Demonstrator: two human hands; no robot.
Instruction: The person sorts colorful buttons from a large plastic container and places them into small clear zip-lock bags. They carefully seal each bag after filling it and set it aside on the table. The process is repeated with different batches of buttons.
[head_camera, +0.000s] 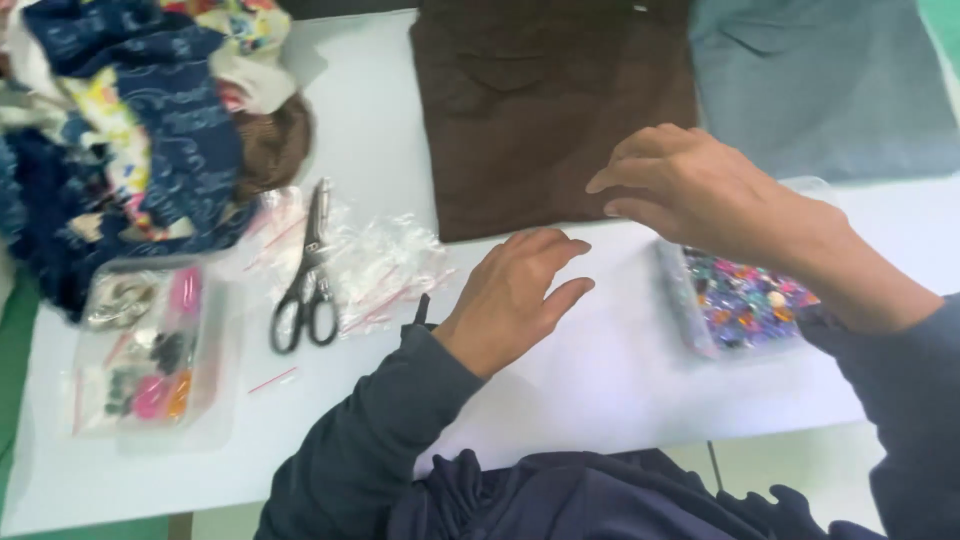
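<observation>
- The white rectangular table (600, 400) carries everything; its bare middle lies under both hands.
- A brown folded fabric garment (550, 110) lies flat at the far edge, beside a grey-blue folded garment (830, 80).
- A heap of patterned navy and floral cloth scraps (130, 130) sits far left.
- A clear plastic tray of pink and dark buttons (150, 350) rests front left, near crumpled clear zip bags (385, 265).
- The clear plastic box of multicoloured beads (740, 300) sits right, partly under the right wrist.
- The right hand (700, 190) hovers empty, fingers loosely spread, over the brown garment's near corner.
- The left hand (515, 295) rests open-palmed and empty, just short of that hem.
- Black-handled steel scissors (308, 280) lie closed on the bags.
- Judged advice: keep the sleeve clear of the bead box.
</observation>
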